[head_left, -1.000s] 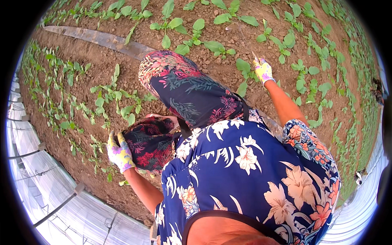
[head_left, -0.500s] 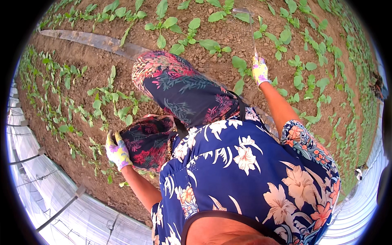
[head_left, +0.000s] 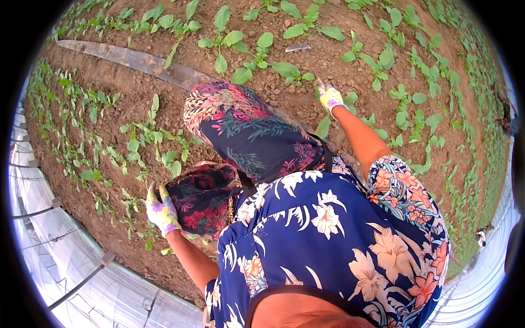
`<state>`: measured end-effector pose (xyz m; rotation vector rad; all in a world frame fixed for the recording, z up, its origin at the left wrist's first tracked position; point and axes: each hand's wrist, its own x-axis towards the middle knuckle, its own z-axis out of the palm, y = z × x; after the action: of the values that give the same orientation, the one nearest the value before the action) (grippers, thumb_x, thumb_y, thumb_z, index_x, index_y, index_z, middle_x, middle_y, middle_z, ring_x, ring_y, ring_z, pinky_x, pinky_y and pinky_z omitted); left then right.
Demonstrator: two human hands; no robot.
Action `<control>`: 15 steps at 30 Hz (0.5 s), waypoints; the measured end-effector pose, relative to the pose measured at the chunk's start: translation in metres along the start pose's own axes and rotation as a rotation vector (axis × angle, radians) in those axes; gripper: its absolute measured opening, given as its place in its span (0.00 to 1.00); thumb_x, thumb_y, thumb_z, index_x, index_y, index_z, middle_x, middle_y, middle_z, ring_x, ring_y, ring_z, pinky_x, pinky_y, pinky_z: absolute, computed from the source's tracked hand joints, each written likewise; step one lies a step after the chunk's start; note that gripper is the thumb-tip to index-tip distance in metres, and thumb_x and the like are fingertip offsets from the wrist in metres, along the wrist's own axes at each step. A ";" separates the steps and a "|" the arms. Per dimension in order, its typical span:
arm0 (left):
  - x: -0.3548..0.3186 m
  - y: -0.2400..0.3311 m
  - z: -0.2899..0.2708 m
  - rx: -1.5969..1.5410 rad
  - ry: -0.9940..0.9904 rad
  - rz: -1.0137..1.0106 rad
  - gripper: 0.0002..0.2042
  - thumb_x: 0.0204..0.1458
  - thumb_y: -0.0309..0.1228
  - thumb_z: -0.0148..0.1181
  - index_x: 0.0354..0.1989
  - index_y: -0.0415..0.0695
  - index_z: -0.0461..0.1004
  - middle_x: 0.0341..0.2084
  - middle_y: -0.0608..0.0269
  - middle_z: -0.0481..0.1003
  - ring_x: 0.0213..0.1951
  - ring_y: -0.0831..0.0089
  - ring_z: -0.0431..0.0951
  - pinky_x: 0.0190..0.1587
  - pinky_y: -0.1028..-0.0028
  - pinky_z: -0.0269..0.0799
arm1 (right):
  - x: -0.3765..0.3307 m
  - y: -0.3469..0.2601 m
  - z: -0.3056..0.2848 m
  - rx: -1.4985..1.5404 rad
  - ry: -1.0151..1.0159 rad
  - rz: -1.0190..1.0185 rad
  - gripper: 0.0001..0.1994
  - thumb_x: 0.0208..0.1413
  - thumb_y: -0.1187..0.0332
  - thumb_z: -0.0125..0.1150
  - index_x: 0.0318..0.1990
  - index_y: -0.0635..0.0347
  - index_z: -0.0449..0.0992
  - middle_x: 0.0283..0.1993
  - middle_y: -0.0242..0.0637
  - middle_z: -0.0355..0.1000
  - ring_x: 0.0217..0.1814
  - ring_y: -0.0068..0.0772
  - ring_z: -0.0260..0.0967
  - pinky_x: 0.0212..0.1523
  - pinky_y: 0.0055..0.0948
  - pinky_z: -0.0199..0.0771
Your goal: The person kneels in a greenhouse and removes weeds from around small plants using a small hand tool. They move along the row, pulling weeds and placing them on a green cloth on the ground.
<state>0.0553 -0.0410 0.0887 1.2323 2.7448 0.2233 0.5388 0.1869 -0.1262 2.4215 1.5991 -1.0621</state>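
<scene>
Head view: our right hand (head_left: 330,99), gloved, fingers closed around a small hand hoe (head_left: 304,60) whose blade sits on the soil (head_left: 306,104) between leafy seedlings (head_left: 261,52). Our left hand (head_left: 161,210), gloved, fingers loosely curled, holds nothing near small sprouts (head_left: 136,205). For good work, we'd keep strokes shallow, clear of stems.

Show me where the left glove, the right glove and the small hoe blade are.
left glove (head_left: 161,210), head view, back of the hand
right glove (head_left: 331,98), head view, back of the hand
hoe blade (head_left: 297,48), head view, middle of the metal blade
</scene>
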 end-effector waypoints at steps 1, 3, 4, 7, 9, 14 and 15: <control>0.002 0.001 0.001 0.007 0.005 0.004 0.18 0.54 0.40 0.53 0.48 0.42 0.73 0.43 0.52 0.75 0.45 0.58 0.74 0.48 0.66 0.68 | 0.001 -0.006 0.001 0.016 -0.001 -0.020 0.28 0.59 0.48 0.42 0.51 0.68 0.67 0.48 0.61 0.68 0.53 0.58 0.65 0.53 0.45 0.64; 0.003 0.011 -0.002 0.054 -0.016 -0.027 0.17 0.54 0.38 0.54 0.47 0.41 0.73 0.42 0.52 0.75 0.44 0.60 0.75 0.47 0.67 0.68 | -0.002 -0.013 0.006 0.044 -0.004 -0.057 0.28 0.58 0.48 0.43 0.51 0.68 0.68 0.49 0.61 0.68 0.54 0.58 0.65 0.54 0.45 0.64; 0.005 0.014 -0.002 0.033 -0.012 -0.031 0.17 0.54 0.38 0.54 0.47 0.41 0.73 0.41 0.52 0.75 0.43 0.61 0.75 0.47 0.67 0.69 | -0.004 -0.015 0.009 0.089 0.015 -0.096 0.28 0.58 0.48 0.44 0.51 0.67 0.68 0.47 0.61 0.69 0.52 0.59 0.65 0.52 0.45 0.65; 0.009 0.008 0.000 0.013 0.049 0.027 0.16 0.52 0.34 0.56 0.47 0.40 0.73 0.39 0.53 0.75 0.40 0.62 0.76 0.45 0.67 0.70 | -0.020 -0.041 0.006 0.313 0.017 -0.223 0.28 0.57 0.48 0.48 0.52 0.66 0.67 0.42 0.61 0.70 0.48 0.60 0.67 0.48 0.45 0.67; 0.012 0.005 0.001 0.008 0.018 -0.023 0.16 0.53 0.34 0.56 0.47 0.40 0.73 0.39 0.53 0.75 0.40 0.62 0.76 0.44 0.68 0.70 | -0.012 -0.074 -0.002 0.318 0.114 -0.265 0.28 0.57 0.49 0.48 0.52 0.67 0.67 0.42 0.62 0.70 0.48 0.59 0.68 0.47 0.45 0.67; 0.020 0.010 0.006 0.029 -0.017 -0.039 0.16 0.53 0.36 0.56 0.47 0.42 0.73 0.35 0.56 0.76 0.37 0.64 0.76 0.43 0.68 0.70 | 0.037 -0.117 -0.010 0.394 0.246 -0.244 0.28 0.58 0.49 0.46 0.53 0.68 0.65 0.42 0.64 0.70 0.48 0.61 0.68 0.47 0.46 0.67; 0.020 0.011 0.010 0.024 0.037 0.011 0.16 0.53 0.36 0.57 0.47 0.42 0.73 0.34 0.56 0.76 0.36 0.64 0.76 0.42 0.68 0.70 | 0.055 -0.110 -0.004 0.291 0.226 -0.195 0.27 0.58 0.50 0.45 0.52 0.68 0.66 0.45 0.63 0.69 0.50 0.59 0.68 0.49 0.46 0.67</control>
<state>0.0520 -0.0177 0.0803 1.2621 2.7809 0.2171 0.4622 0.2828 -0.1198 2.7006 1.9056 -1.1579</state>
